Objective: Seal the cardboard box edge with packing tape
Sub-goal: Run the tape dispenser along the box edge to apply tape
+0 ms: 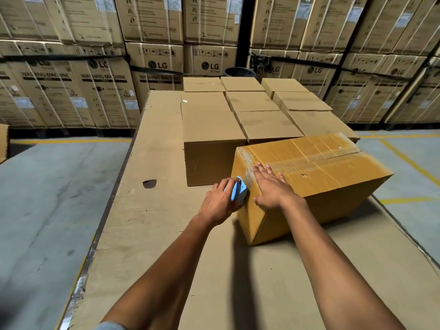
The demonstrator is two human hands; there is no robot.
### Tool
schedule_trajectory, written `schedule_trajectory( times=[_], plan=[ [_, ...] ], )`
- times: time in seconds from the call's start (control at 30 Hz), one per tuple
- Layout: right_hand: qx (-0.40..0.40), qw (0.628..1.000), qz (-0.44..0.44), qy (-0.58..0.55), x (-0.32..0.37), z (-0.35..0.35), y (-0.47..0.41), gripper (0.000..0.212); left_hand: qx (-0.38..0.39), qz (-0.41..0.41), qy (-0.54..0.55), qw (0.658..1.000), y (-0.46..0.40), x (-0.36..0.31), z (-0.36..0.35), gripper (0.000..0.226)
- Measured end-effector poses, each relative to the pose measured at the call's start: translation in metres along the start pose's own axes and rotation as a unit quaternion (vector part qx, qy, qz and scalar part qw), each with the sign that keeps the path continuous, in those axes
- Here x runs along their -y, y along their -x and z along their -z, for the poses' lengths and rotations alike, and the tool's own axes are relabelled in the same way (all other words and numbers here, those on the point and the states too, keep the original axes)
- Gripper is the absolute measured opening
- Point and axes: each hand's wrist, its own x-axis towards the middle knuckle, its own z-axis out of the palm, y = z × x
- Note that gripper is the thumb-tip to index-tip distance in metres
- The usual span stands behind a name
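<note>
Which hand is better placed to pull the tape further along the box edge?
Left: the left hand holds the blue dispenser against the box edge; the right hand lies flat on top.

Taped yellow-brown cardboard box [321, 172] lies skewed, blue tape dispenser [238, 192] against its end.

Tall stacked brown cardboard washing-machine cartons [104, 91] forming the back wall, grey concrete floor [47, 198] with yellow painted lines [409, 163], cardboard-covered work table [152, 210], dim warehouse light
</note>
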Motion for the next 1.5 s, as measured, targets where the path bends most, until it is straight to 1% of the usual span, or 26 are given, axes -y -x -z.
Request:
schedule_trajectory(
  times=[0.17, 0.37, 0.53, 0.77, 0.83, 1.0, 1.1, 1.17, 1.3, 1.5],
  plan=[
    [0.013, 0.999, -0.007, -0.031, -0.005, 0.002, 0.0, 0.11, 0.013, -0.005, 0.0, 1.0, 0.002, -0.002, -0.007, 0.078],
    [-0.021, 0.997, -0.053, -0.051, -0.003, 0.002, -0.013, 0.121, 0.013, -0.014, -0.001, 1.0, 0.002, 0.003, -0.005, 0.073],
    [-0.034, 0.997, -0.059, -0.048, -0.004, -0.001, -0.022, 0.126, 0.025, -0.018, -0.01, 0.999, -0.002, 0.008, -0.003, 0.074],
    [-0.025, 0.996, -0.056, -0.066, -0.006, 0.002, -0.029, 0.133, 0.023, -0.041, -0.018, 0.999, -0.003, 0.012, 0.003, 0.068],
    [-0.027, 0.996, -0.057, -0.069, -0.006, 0.003, -0.03, 0.129, 0.021, -0.045, -0.016, 0.999, -0.002, 0.013, 0.005, 0.065],
    [-0.055, 0.991, -0.067, -0.103, -0.007, 0.0, -0.031, 0.092, 0.039, -0.055, -0.022, 0.997, -0.006, 0.021, 0.004, 0.065],
    [-0.062, 0.99, -0.072, -0.101, -0.008, -0.002, -0.033, 0.077, 0.048, -0.064, -0.029, 0.996, -0.008, 0.023, 0.005, 0.064],
    [-0.065, 0.99, -0.076, -0.103, -0.009, -0.003, -0.034, 0.071, 0.053, -0.067, -0.032, 0.996, -0.008, 0.025, 0.004, 0.063],
    [-0.071, 0.989, -0.082, -0.098, -0.009, -0.004, -0.035, 0.07, 0.063, -0.07, -0.033, 0.995, -0.007, 0.028, 0.003, 0.064],
    [-0.076, 0.99, -0.091, -0.082, -0.007, -0.007, -0.036, 0.081, 0.071, -0.076, -0.041, 0.994, -0.008, 0.035, 0.001, 0.066]
  ],
)
